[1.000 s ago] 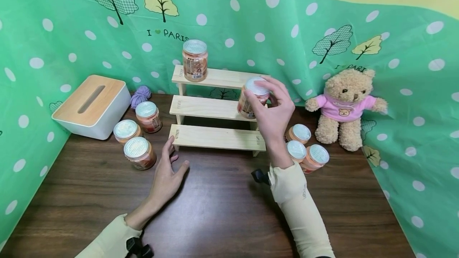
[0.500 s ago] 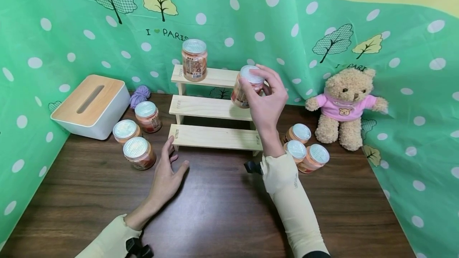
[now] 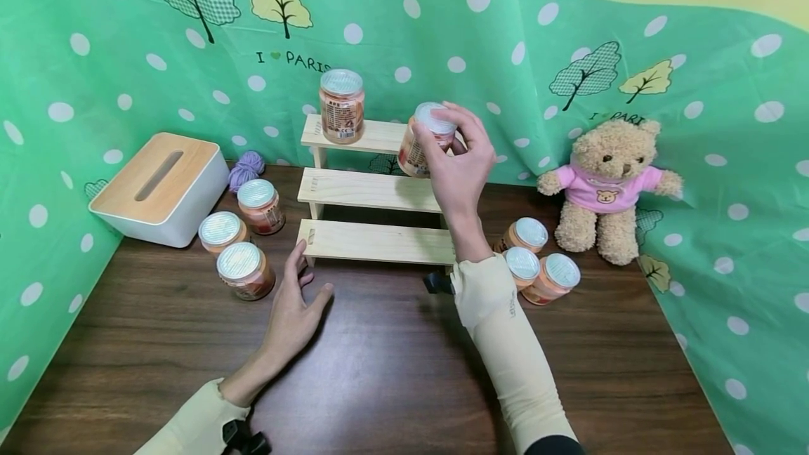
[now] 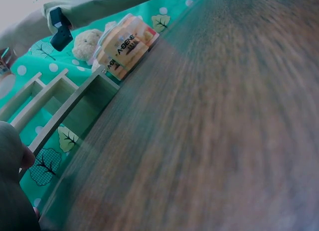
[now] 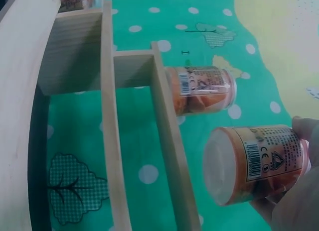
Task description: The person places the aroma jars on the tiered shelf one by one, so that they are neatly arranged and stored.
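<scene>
Aloft, jar (image 5: 261, 164) in right fingers (image 3: 468, 121), shelf edge (image 5: 170, 137) (gap between)

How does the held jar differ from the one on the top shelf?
The right hand grips the held jar in mid-air; the shelf jar stands untouched on the top shelf. Fingers partly cover the held jar's lid; the shelf jar's is uncovered. Both have pale lids.

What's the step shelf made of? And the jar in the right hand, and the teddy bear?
Step shelf: likely wood, pale, matte, with faint grain.
Jar in the right hand: probably plastic, maybe glass; glossy, with orange seeming to show through.
Teddy bear: plush fabric, by its fluffy curls; smooth pink shirt, probably cloth.
</scene>
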The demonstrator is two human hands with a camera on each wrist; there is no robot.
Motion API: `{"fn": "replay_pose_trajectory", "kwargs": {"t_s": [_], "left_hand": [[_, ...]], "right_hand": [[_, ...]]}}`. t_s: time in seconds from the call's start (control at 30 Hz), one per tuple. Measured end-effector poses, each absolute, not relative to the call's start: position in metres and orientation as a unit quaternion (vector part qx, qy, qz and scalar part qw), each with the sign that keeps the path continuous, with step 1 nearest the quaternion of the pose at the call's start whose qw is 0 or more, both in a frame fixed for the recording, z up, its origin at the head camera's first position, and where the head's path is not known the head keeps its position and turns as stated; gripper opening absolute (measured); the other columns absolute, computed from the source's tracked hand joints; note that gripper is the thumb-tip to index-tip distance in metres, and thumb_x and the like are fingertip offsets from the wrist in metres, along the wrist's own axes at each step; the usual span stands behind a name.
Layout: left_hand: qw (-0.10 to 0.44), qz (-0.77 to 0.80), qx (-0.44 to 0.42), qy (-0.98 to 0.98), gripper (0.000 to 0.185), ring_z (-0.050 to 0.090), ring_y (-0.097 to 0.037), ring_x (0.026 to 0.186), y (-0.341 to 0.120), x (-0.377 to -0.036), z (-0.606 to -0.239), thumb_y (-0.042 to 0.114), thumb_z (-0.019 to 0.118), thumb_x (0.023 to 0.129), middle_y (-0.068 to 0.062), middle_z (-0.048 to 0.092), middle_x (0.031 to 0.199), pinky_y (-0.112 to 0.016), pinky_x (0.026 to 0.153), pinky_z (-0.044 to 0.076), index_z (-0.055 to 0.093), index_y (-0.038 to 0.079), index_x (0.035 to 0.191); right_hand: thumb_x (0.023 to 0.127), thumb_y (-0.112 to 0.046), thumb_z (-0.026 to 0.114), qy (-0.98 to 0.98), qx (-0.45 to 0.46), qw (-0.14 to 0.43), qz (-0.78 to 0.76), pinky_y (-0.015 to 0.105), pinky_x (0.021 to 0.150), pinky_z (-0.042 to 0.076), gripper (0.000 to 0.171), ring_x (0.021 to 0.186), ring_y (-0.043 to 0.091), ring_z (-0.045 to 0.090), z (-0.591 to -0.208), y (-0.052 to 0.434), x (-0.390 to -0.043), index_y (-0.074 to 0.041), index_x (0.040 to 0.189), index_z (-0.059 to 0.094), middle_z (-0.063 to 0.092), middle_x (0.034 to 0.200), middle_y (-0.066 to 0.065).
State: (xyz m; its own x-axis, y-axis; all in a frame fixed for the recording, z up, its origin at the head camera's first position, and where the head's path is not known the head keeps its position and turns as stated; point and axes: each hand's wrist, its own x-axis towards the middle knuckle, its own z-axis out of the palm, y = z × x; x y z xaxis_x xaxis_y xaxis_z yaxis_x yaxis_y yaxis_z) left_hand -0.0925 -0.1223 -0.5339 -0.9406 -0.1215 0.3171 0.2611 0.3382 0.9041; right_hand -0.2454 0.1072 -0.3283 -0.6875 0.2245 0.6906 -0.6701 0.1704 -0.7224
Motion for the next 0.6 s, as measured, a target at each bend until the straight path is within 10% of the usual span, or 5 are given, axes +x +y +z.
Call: {"fn": "replay_pose_trajectory", "kwargs": {"t_s": [0.37, 0.6], "left_hand": [[0.159, -0.579, -0.044, -0.798, 0.087, 0.052, -0.044, 0.146, -0.119, -0.088, -0.519, 0.001, 0.074, 0.097, -0.025, 0.041, 0.171, -0.036, 0.115, 0.056, 0.031, 0.008, 0.173], [0.151, -0.579, -0.030, -0.801, 0.092, 0.051, -0.034, 0.150, -0.121, -0.091, -0.531, 0.000, 0.077, 0.098, -0.014, 0.041, 0.174, -0.016, 0.115, 0.049, 0.030, 0.021, 0.174]], "right_hand": [[0.091, -0.011, 0.092, -0.686, 0.155, 0.360, 0.613, 0.036, 0.097, 0.067, 0.030, 0.121, 0.023, 0.072, -0.333, 0.101, -0.260, 0.006, 0.112, 0.082, 0.072, 0.134, 0.024], [0.092, -0.009, 0.091, -0.694, 0.152, 0.344, 0.614, 0.036, 0.100, 0.067, 0.030, 0.121, 0.025, 0.072, -0.331, 0.095, -0.267, 0.006, 0.115, 0.080, 0.071, 0.136, 0.020]]}}
